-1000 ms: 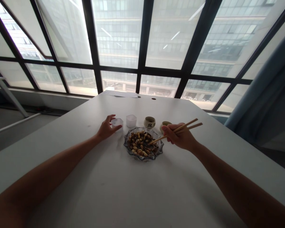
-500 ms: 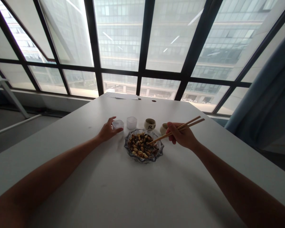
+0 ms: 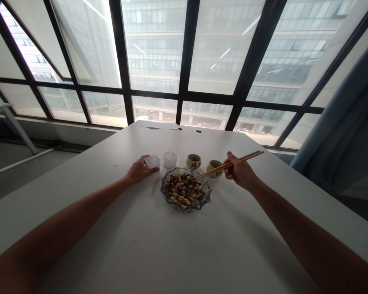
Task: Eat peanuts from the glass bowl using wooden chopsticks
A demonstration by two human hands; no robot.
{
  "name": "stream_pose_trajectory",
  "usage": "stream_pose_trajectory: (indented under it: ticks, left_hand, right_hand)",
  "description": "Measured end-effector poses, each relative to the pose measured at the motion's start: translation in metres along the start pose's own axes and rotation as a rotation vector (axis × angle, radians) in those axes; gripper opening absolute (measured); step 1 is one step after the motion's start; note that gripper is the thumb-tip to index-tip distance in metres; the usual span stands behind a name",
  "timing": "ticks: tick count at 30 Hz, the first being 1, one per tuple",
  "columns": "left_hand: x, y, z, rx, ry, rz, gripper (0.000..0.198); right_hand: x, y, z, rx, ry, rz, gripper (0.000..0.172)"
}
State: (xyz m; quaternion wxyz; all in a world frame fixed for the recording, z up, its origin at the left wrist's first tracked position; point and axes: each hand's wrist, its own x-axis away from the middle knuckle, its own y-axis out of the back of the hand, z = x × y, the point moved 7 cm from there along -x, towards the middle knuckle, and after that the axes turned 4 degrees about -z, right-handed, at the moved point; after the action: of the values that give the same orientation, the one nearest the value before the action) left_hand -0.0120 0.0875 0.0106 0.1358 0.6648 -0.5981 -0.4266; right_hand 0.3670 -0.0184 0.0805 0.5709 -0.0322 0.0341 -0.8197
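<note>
A scalloped glass dish (image 3: 202,199) full of mixed nuts and dark seeds sits mid-table. My right hand (image 3: 239,171) is closed round a pair of wooden chopsticks (image 3: 227,165), whose tips reach the dish's far right rim. My left hand (image 3: 138,170) curls round the near side of a small clear plastic cup (image 3: 152,161) left of the dish. Behind the dish stand a second clear cup (image 3: 170,159) and two small ceramic cups (image 3: 193,161) (image 3: 214,167).
The white table (image 3: 178,245) runs to a wall of black-framed windows. Papers (image 3: 158,124) lie at its far edge beside a cable hole (image 3: 198,131). A blue curtain (image 3: 346,122) hangs on the right, and floor shows at left.
My right hand has drawn back to the right, lifting the chopstick tips from the nuts to the dish's rim and uncovering the right ceramic cup. My left hand stays at the clear cup.
</note>
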Motion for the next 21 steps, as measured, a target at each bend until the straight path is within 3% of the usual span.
stream_pose_trajectory:
  ticks: [5, 8, 12, 16, 21]
  left_hand:
    - [-0.001, 0.001, -0.001, 0.037, -0.025, -0.015, 0.082]
    - [0.0, 0.002, -0.004, 0.052, -0.039, -0.006, 0.076]
    - [0.003, 0.003, -0.011, 0.091, -0.114, -0.018, 0.069]
    - [0.004, 0.003, -0.014, 0.107, -0.197, -0.047, 0.066]
    - [0.008, 0.002, -0.021, 0.056, -0.273, -0.051, 0.069]
  right_hand:
    - [-0.004, -0.001, 0.004, 0.089, 0.154, 0.084, 0.054]
    - [0.01, -0.001, 0.021, 0.213, 0.417, 0.062, 0.06]
    - [0.042, -0.016, 0.041, 0.42, 0.793, 0.206, 0.058]
    - [0.051, -0.02, 0.042, 0.425, 0.855, 0.223, 0.057]
    - [0.052, -0.022, 0.033, 0.312, 0.845, 0.071, 0.054]
